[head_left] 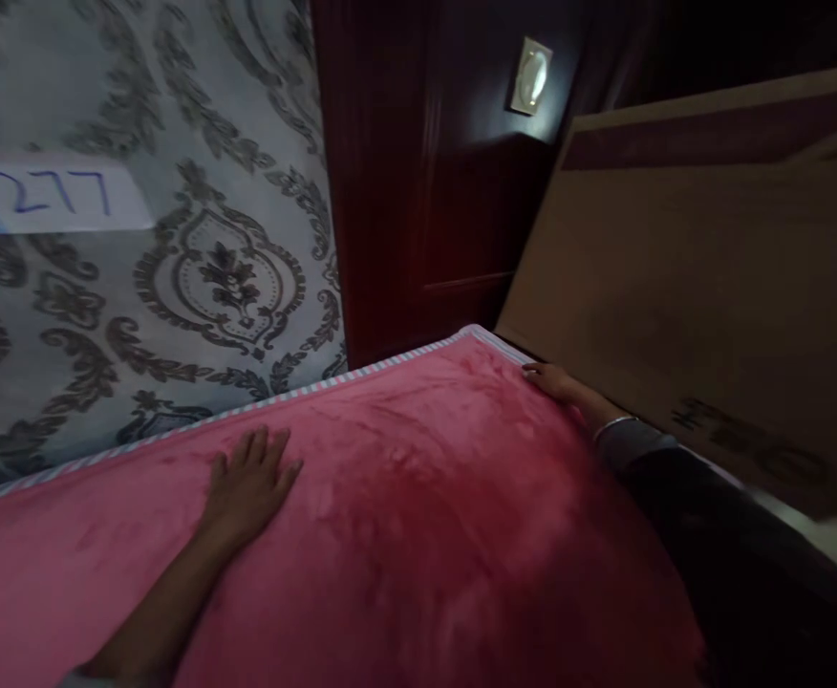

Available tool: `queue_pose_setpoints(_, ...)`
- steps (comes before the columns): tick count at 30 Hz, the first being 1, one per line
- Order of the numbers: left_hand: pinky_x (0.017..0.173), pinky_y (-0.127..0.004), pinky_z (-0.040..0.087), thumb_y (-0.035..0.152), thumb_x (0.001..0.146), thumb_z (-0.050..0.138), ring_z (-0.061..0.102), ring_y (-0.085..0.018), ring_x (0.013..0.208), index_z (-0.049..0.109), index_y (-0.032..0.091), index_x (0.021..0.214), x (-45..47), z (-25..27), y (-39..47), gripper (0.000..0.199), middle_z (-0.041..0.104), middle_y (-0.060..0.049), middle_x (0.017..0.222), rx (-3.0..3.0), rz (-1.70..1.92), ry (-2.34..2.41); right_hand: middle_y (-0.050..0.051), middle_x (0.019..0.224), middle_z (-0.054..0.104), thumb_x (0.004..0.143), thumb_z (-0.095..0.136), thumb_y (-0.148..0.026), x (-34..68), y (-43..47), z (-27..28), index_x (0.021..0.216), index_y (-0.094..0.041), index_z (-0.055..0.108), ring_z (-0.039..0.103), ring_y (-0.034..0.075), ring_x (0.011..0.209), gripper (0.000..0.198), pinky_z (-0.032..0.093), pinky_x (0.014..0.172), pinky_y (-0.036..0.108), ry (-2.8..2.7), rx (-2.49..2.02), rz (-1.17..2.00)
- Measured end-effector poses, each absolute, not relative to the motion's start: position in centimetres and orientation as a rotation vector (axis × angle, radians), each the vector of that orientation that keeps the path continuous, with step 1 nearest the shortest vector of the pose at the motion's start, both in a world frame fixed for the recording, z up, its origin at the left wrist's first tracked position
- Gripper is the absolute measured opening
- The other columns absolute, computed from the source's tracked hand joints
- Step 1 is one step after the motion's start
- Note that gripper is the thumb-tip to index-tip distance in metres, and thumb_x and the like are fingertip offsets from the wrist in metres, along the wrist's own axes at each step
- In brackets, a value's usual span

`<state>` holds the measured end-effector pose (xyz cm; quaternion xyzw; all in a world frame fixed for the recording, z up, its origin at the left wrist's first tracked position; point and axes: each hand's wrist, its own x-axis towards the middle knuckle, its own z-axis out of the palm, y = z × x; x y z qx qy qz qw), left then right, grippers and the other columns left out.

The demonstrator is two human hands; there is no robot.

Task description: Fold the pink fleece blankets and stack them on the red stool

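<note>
A pink plush blanket (pixel 390 497) is spread over a bed, with faint creases and darker brushed patches on its surface. Along its far side runs a grey-and-white striped edge (pixel 304 390), which turns at the far corner. My left hand (pixel 250 483) lies flat on the blanket with fingers spread, holding nothing. Near the far right corner, my right hand (pixel 554 382) rests at the blanket's right edge, fingers stretched out towards the left. A thin bracelet circles that wrist, below a dark sleeve. Part of its underside is hidden.
Patterned grey wallpaper (pixel 232 277) borders the bed's far side, with a white paper (pixel 60 196) marked 277 on it. A dark red wooden panel (pixel 390 191) carries a lit lamp (pixel 532 76). A large cardboard box (pixel 697 258) leans along the right side.
</note>
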<state>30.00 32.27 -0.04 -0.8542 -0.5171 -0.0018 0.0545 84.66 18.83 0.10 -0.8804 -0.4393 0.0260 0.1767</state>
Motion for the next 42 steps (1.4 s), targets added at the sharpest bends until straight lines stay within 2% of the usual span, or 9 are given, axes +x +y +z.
queue_pose_setpoints(3,0.113,-0.062,0.027,0.040,0.096,0.026,0.025,-0.034,0.150,0.037,0.014,0.153,30.3,0.5,32.3,0.064,0.032,-0.018,0.161,-2.606,-0.023,-1.542,0.011,0.101,0.075,0.095,0.054,-0.036,84.5,12.3,0.6,0.105,-0.016,0.076,0.068,0.022,0.093,0.032,0.052,0.082,0.027,-1.158,-2.552,0.217)
queue_pose_setpoints(7,0.111,-0.063,0.029,0.041,0.097,0.022,0.027,-0.036,0.148,0.036,0.012,0.153,30.6,1.2,32.1,0.065,0.031,-0.021,0.161,-2.644,-0.013,-1.532,0.008,0.089,0.074,0.096,0.049,-0.028,82.9,4.0,1.1,0.095,-0.011,0.076,0.065,0.017,0.075,0.032,0.050,0.069,0.024,-1.041,-2.599,0.367)
queue_pose_setpoints(14,0.108,-0.064,0.031,0.039,0.101,0.014,0.030,-0.035,0.145,0.037,0.010,0.150,30.8,2.5,31.4,0.061,0.036,-0.022,0.156,-2.704,-0.073,-1.523,0.003,0.080,0.073,0.080,0.069,-0.025,80.7,-2.8,1.4,0.080,-0.017,0.076,0.063,0.016,0.070,0.012,0.047,0.062,0.021,-0.913,-2.705,0.362)
queue_pose_setpoints(19,0.108,-0.063,0.032,0.037,0.101,0.015,0.029,-0.034,0.146,0.036,0.010,0.151,30.8,2.5,31.3,0.061,0.036,-0.021,0.157,-2.701,-0.042,-1.507,0.012,0.097,0.075,0.088,0.059,-0.024,81.6,-3.7,1.1,0.098,-0.014,0.077,0.068,0.023,0.089,0.023,0.049,0.072,0.025,-0.709,-2.841,0.112)
queue_pose_setpoints(22,0.108,-0.062,0.032,0.038,0.101,0.015,0.028,-0.034,0.146,0.037,0.011,0.151,30.7,2.2,31.5,0.061,0.035,-0.020,0.158,-2.683,-0.029,-1.499,0.016,0.101,0.074,0.092,0.053,-0.024,82.0,-4.2,0.5,0.105,-0.012,0.076,0.070,0.026,0.093,0.029,0.050,0.072,0.027,-0.611,-2.895,0.032)
queue_pose_setpoints(28,0.110,-0.063,0.030,0.040,0.100,0.016,0.027,-0.034,0.148,0.038,0.013,0.151,30.5,1.3,32.4,0.062,0.034,-0.019,0.159,-2.680,-0.087,-1.550,0.014,0.106,0.074,0.096,0.050,-0.024,81.5,-4.5,-0.5,0.105,-0.014,0.075,0.070,0.023,0.097,0.028,0.048,0.073,0.025,-0.645,-2.918,-0.040)
queue_pose_setpoints(33,0.111,-0.064,0.029,0.042,0.098,0.018,0.026,-0.036,0.149,0.040,0.013,0.151,30.3,1.0,32.7,0.065,0.035,-0.020,0.159,-2.699,-0.088,-1.524,0.019,0.112,0.071,0.101,0.043,-0.032,80.3,-5.0,-1.0,0.117,-0.014,0.068,0.068,0.029,0.100,0.035,0.049,0.076,0.032,-0.640,-2.947,-0.148)
queue_pose_setpoints(37,0.109,-0.064,0.031,0.040,0.099,0.015,0.028,-0.035,0.147,0.039,0.012,0.151,30.4,1.5,32.3,0.063,0.034,-0.020,0.159,-2.688,-0.096,-1.516,0.018,0.112,0.070,0.102,0.044,-0.037,80.1,-5.4,-1.1,0.115,-0.015,0.067,0.067,0.030,0.105,0.034,0.048,0.083,0.034,-0.708,-2.936,-0.175)
queue_pose_setpoints(42,0.107,-0.062,0.033,0.034,0.100,0.017,0.031,-0.034,0.145,0.038,0.011,0.150,30.4,2.0,32.0,0.060,0.038,-0.021,0.157,-2.697,-0.056,-1.478,0.018,0.114,0.071,0.101,0.043,-0.036,80.7,-5.9,-1.4,0.118,-0.014,0.067,0.066,0.030,0.107,0.037,0.048,0.085,0.033,-0.657,-2.913,-0.188)
